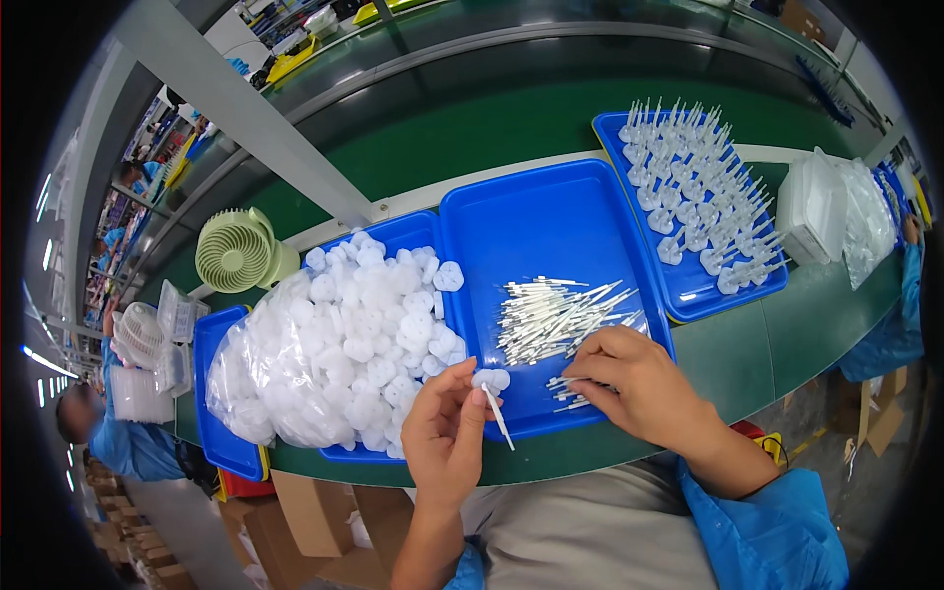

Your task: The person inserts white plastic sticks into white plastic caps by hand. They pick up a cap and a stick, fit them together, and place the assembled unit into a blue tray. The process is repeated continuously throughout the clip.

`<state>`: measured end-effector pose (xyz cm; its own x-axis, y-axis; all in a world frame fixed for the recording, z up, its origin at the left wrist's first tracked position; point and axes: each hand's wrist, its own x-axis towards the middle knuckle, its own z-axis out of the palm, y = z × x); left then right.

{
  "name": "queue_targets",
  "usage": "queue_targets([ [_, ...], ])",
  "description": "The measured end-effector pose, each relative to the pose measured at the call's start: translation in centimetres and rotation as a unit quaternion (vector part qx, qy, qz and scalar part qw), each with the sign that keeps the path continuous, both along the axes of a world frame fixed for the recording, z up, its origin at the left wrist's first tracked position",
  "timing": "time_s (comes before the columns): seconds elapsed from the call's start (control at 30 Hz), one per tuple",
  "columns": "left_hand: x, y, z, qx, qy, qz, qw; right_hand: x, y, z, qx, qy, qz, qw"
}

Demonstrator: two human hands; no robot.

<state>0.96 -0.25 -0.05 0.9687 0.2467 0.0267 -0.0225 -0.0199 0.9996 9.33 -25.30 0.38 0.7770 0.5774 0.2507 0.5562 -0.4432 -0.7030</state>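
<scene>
Between the thumb and fingers of my left hand (447, 433) is a white lobed plastic piece (495, 378), with a thin white stick (500, 418) slanting down from it. My right hand (634, 383) is over the near right part of the middle blue tray (521, 216), its fingertips pinched together at a few loose sticks (562, 395); whether one is between them is hidden. Farther in that tray lies a pile of thin white sticks (551, 320). Left of it, many loose white lobed pieces (379, 315) spill from a clear plastic bag (270, 364) on another blue tray.
At the right, a blue tray (688, 305) bears rows of lobed pieces with upright sticks (693, 187). Beside it are a white box (811, 211) and a clear bag (865, 221). A green fan (236, 251) and clear containers (157, 344) stand left. A grey post (246, 108) rises behind.
</scene>
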Motion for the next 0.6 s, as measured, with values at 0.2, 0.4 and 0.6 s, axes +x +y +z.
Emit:
queue_targets([
  [0.2,-0.2,-0.4,0.4,-0.044,0.025,-0.014,0.999,-0.8,2.6,2.8,0.192,0.122,-0.013,0.974],
  [0.4,-0.3,-0.7,0.2,-0.077,0.03,-0.034,0.996,-1.0,3.4,1.2,0.163,0.031,0.008,0.986],
  [0.6,-0.2,-0.7,0.1,-0.089,0.014,-0.043,0.995,-1.7,3.1,0.2,0.09,0.0,-0.002,0.996],
])
